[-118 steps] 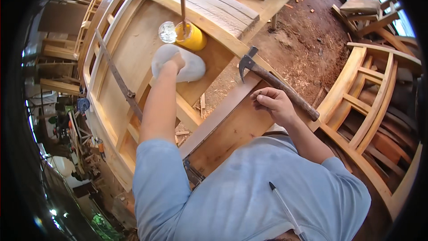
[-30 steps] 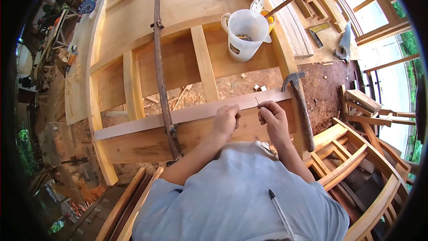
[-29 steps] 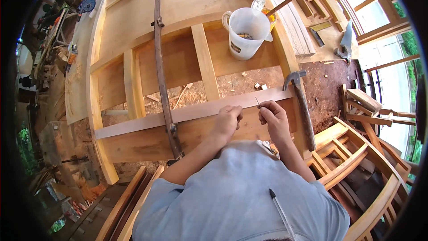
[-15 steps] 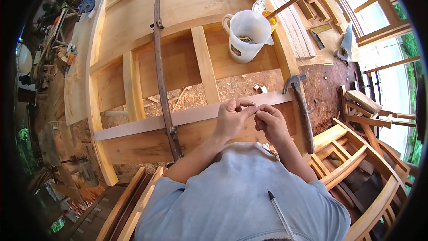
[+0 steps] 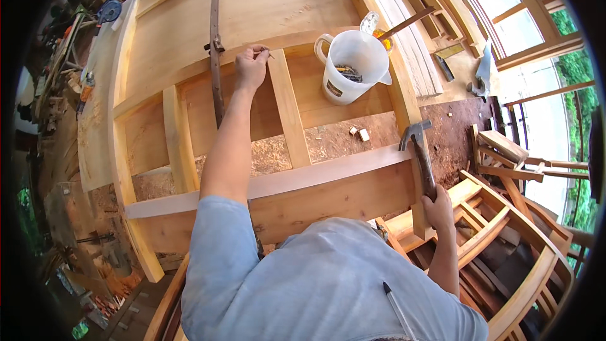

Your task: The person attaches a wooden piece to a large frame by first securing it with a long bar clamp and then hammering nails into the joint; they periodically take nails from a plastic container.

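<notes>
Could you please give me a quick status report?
Left hand pinching thin nail-like piece. Right hand gripping hammer by its handle. Dark bar close beside left hand.

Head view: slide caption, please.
Left hand pinches a nail-like piece at the wooden frame; right hand grips a hammer by its handle.

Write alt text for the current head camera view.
A person's left hand pinches a small, thin, dark piece over a pale wooden frame, while the right hand grips a brown-handled grey metal claw hammer. A translucent white plastic pitcher stands right of the left hand.

Claw hammer (image 5: 421,156), dk-handled, over R rail (image 5: 400,85), thin nail (image 5: 271,55), nr crosspiece (image 5: 290,110)
</notes>
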`<action>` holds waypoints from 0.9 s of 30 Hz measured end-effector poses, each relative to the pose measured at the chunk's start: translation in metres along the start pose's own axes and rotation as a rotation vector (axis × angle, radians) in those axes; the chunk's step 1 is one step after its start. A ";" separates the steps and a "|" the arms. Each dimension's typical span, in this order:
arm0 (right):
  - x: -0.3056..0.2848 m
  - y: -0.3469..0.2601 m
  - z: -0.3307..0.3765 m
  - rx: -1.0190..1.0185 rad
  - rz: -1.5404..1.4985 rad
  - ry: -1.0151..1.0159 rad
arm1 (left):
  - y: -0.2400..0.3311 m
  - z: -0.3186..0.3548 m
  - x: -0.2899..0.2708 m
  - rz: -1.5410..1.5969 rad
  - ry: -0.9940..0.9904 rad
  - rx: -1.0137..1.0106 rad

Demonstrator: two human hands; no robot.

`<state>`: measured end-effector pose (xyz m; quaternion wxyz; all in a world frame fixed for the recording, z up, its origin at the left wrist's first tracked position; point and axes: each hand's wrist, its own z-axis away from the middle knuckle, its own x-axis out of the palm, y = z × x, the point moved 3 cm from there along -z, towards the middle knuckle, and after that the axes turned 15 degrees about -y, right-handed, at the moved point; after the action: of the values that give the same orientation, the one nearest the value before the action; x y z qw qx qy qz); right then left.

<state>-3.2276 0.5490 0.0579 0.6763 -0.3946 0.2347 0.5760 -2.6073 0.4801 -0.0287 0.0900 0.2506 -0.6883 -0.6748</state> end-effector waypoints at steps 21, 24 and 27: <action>-0.003 -0.225 0.015 -0.564 -1.067 -0.239 | -0.006 -0.006 0.012 -0.430 0.065 0.142; -0.005 -0.273 0.006 -0.581 -0.965 -0.365 | -0.001 -0.004 0.012 -0.489 0.078 0.208; -0.009 -0.310 -0.011 -0.589 -0.751 -0.370 | 0.004 -0.001 0.013 -0.570 0.070 0.264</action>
<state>-2.9293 0.5269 0.1405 0.7268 -0.5172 -0.2191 0.3954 -2.6189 0.4735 -0.0274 -0.1126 0.4659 -0.6686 -0.5686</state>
